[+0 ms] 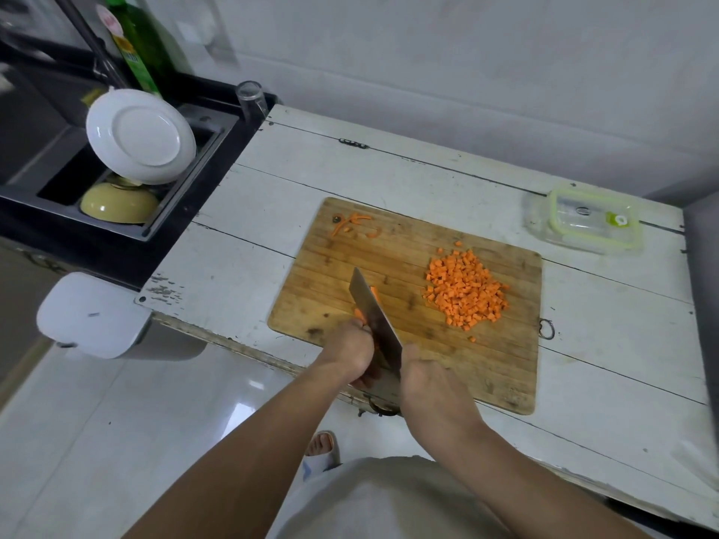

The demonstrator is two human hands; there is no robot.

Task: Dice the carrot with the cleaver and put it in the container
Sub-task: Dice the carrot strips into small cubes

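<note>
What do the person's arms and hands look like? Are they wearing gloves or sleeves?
No gloves and no sleeves in view. The left hand and right hand are both bare, and so are both forearms. There are no rings, watch or bracelets to see.

You have one rectangular wooden cutting board [447, 344], one steel cleaver [373, 309], one heap of small orange carrot dice [465, 289] too many to count, one clear plastic container with a green-rimmed lid [591, 221], one round white plate [140, 136], one yellow bowl [118, 204], one clear drinking glass [252, 98] and one green bottle [136, 44].
</note>
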